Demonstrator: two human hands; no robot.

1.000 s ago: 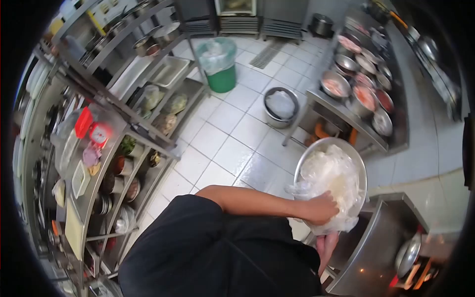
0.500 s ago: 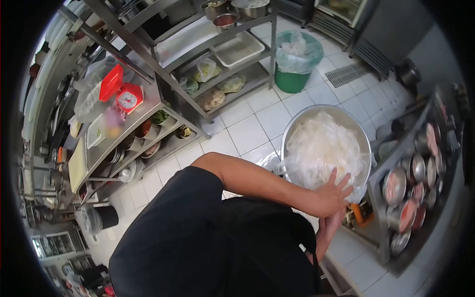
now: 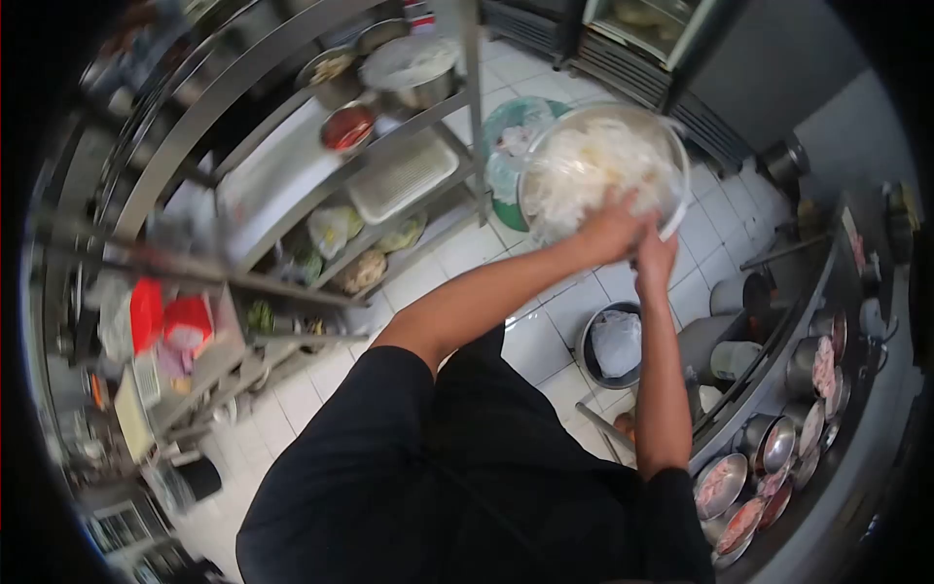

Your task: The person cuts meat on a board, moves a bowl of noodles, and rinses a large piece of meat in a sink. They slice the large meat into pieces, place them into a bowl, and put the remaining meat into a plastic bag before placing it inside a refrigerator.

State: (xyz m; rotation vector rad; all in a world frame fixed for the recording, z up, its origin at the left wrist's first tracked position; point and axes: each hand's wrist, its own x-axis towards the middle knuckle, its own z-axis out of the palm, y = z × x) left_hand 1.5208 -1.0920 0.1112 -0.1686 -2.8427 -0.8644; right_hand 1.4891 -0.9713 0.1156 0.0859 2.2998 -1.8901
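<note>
A wide metal basin (image 3: pixel 533 190) filled with crumpled clear plastic (image 3: pixel 593 161) is held up in front of me, over the floor beside the lined green bin (image 3: pixel 506 206). My right hand (image 3: pixel 656 251) grips the basin's near rim. My left hand (image 3: pixel 613 229) lies over the plastic at the near side, fingers stretched out onto it and slightly blurred. What lies under the plastic cannot be made out. Below the basin, a round metal pot (image 3: pixel 587 358) with a pale plastic bag (image 3: pixel 617 343) in it stands on the tiles.
At left, a metal rack (image 3: pixel 474 107) holds pots, a white tray (image 3: pixel 404 180) and bagged vegetables. A red scale (image 3: pixel 188 321) sits on a counter. On the right, a steel counter carries several bowls of raw meat (image 3: pixel 720 485). A fridge (image 3: pixel 642 39) stands at the back.
The basin has moved up and away from me, partly over the green bin. Both hands moved with it, and my right hand now shows at its rim. The pot below has come into view.
</note>
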